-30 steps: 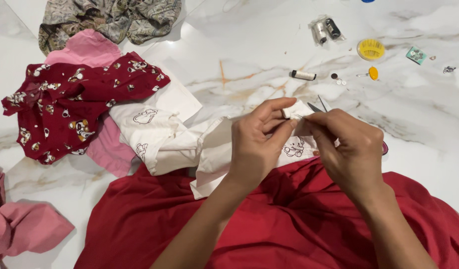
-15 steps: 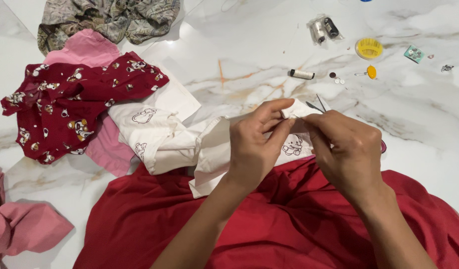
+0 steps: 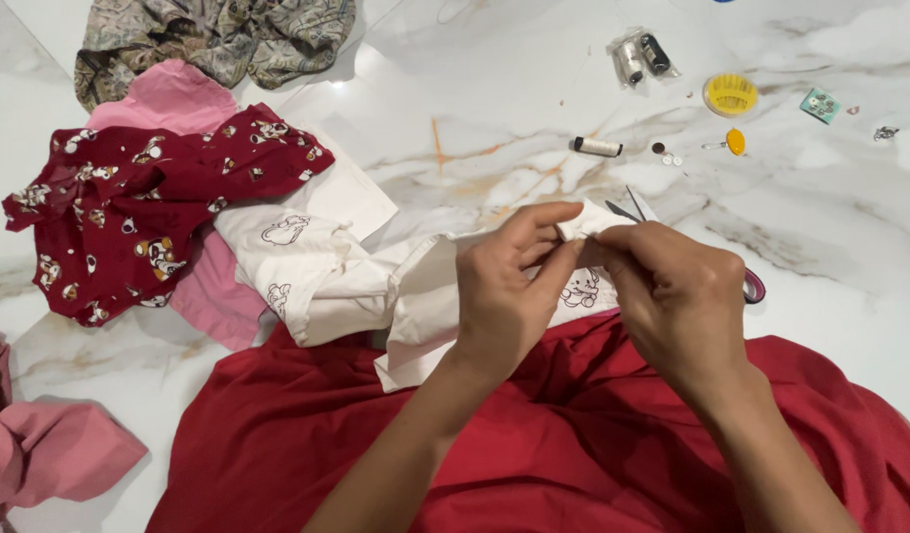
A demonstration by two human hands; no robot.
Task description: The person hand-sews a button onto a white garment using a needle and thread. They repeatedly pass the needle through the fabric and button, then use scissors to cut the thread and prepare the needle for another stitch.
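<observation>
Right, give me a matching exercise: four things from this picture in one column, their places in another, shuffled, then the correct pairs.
Things:
1. white cloth
2. yellow round case
3. patterned grey-green cloth
4. thread spool

Places:
A. top left corner
B. pinched between left hand and right hand
C. lying alone on the marble, mid-top
D. top right, near a small teal card

Pairs: 1-B, 2-D, 3-A, 4-C

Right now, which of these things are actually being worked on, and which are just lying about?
In hand:
- white printed cloth, its folded edge pinched by both hands
- left hand
- right hand

Lying about:
- scissors, behind the hands
- thread spool
- yellow round case
- bagged spools
- dark red printed garment
- pink cloth
- patterned grey cloth
</observation>
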